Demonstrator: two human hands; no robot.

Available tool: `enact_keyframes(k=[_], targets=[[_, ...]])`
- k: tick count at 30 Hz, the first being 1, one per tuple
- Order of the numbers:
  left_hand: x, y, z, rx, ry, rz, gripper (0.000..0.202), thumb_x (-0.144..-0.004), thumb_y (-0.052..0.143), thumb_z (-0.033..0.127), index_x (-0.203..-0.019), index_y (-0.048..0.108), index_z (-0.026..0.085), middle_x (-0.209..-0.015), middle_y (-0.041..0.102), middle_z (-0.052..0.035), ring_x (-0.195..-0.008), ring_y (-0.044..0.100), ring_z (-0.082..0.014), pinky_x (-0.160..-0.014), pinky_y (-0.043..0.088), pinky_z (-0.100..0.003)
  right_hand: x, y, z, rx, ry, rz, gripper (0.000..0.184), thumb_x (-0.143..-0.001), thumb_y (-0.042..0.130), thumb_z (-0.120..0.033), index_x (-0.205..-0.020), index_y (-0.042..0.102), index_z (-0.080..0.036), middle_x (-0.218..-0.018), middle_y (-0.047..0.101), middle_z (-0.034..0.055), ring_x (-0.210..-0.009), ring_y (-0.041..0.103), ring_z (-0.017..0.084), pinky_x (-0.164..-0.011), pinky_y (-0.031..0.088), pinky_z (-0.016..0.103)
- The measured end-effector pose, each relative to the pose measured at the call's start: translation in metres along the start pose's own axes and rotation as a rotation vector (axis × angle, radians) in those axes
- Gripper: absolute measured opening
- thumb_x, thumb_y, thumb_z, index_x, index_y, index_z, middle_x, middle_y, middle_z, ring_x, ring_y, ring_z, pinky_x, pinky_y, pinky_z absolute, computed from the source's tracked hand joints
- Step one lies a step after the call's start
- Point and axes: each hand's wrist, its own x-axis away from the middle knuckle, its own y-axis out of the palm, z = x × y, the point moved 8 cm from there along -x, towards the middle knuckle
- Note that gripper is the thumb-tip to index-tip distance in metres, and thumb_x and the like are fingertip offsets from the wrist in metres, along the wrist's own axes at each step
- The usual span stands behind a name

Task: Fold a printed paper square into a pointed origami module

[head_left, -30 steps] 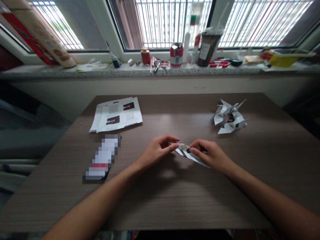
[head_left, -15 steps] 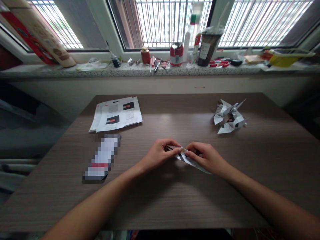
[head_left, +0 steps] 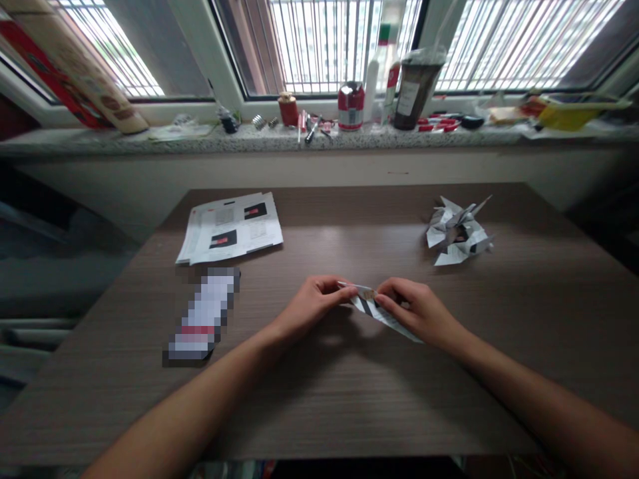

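Note:
Between my two hands is a narrow strip of folded paper [head_left: 368,307], printed with dark stripes and a brownish patch. My left hand [head_left: 322,299] pinches its left end between thumb and fingers. Nearer the middle, along the upper edge, my right hand [head_left: 412,306] grips it the same way. The paper's pointed right end sticks out beneath the right hand. Both hands are just over the brown table [head_left: 309,399], and the fingertips behind the paper are hidden.
A stack of printed sheets [head_left: 232,229] lies at the back left, with a blurred-out phone [head_left: 204,316] in front of it. Several folded paper pieces [head_left: 459,233] sit in a pile at the back right. The windowsill holds a can [head_left: 350,106], a cup [head_left: 417,90] and a red-handled tool [head_left: 439,124].
My hands have moved slightly apart along the folded paper, the left one to the left and the right one to the right. More of its striped middle now shows.

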Motion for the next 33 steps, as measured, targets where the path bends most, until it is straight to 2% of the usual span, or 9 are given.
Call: enact_keyframes(k=[6,13,20,24,26,29,33], targets=[[0.001,0.001,0.004,-0.036,0.03,-0.002,0.029,-0.094,0.071,0.044,-0.097,0.077,0.016,-0.092,0.075,-0.0073,-0.085,0.067,-0.0178,-0.078,0.049,-0.027,0.0,0.001,0.0,-0.029,0.023,-0.029,0.025,-0.103,0.057,-0.039,-0.092,0.068,-0.019,-0.084,0.069,0.0022,-0.075,0.061,0.016,-0.067,0.044,0.027],[0.002,-0.003,0.008,-0.129,0.113,0.007,0.037,-0.097,0.066,0.049,-0.088,0.074,0.014,-0.086,0.073,-0.0056,-0.082,0.066,-0.017,-0.076,0.049,-0.026,0.001,0.0,0.001,-0.076,0.06,-0.049,0.027,-0.102,0.057,-0.041,-0.092,0.068,-0.019,-0.083,0.068,0.0022,-0.075,0.061,0.016,-0.066,0.044,0.026],[0.002,-0.006,0.004,0.056,0.046,0.009,0.056,-0.104,0.049,0.056,-0.089,0.076,0.009,-0.088,0.077,-0.013,-0.087,0.073,-0.0228,-0.094,0.055,-0.04,0.001,-0.002,0.002,-0.083,0.08,-0.065,0.031,-0.102,0.055,-0.045,-0.091,0.068,-0.018,-0.081,0.069,0.0041,-0.073,0.06,0.017,-0.064,0.046,0.027],[0.001,-0.007,0.006,0.064,0.041,-0.009,0.061,-0.106,0.04,0.058,-0.103,0.076,0.01,-0.102,0.077,-0.0147,-0.097,0.072,-0.0233,-0.098,0.053,-0.04,0.0,-0.002,0.007,-0.078,0.08,-0.051,0.031,-0.101,0.056,-0.045,-0.091,0.069,-0.018,-0.08,0.069,0.0035,-0.071,0.06,0.017,-0.062,0.045,0.026],[0.001,-0.004,0.006,-0.034,0.054,-0.031,0.053,-0.103,0.049,0.058,-0.108,0.076,0.013,-0.104,0.077,-0.0119,-0.097,0.071,-0.022,-0.094,0.052,-0.036,0.0,-0.001,0.009,-0.073,0.082,-0.048,0.03,-0.101,0.057,-0.044,-0.091,0.07,-0.019,-0.08,0.069,0.0027,-0.071,0.06,0.016,-0.063,0.044,0.026],[0.001,0.003,0.004,-0.176,0.063,-0.067,0.039,-0.096,0.065,0.052,-0.104,0.075,0.016,-0.098,0.075,-0.0069,-0.09,0.067,-0.0187,-0.082,0.049,-0.028,0.0,0.003,0.011,-0.067,0.083,-0.051,0.03,-0.101,0.059,-0.044,-0.09,0.071,-0.019,-0.08,0.07,0.0021,-0.072,0.061,0.016,-0.064,0.044,0.026],[0.002,0.009,0.001,-0.194,0.04,-0.084,0.034,-0.095,0.068,0.048,-0.095,0.074,0.014,-0.088,0.072,-0.0048,-0.08,0.063,-0.0158,-0.07,0.044,-0.024,0.0,0.007,0.009,-0.072,0.084,-0.055,0.029,-0.1,0.061,-0.045,-0.091,0.072,-0.019,-0.083,0.072,0.0028,-0.075,0.064,0.017,-0.067,0.046,0.027]])
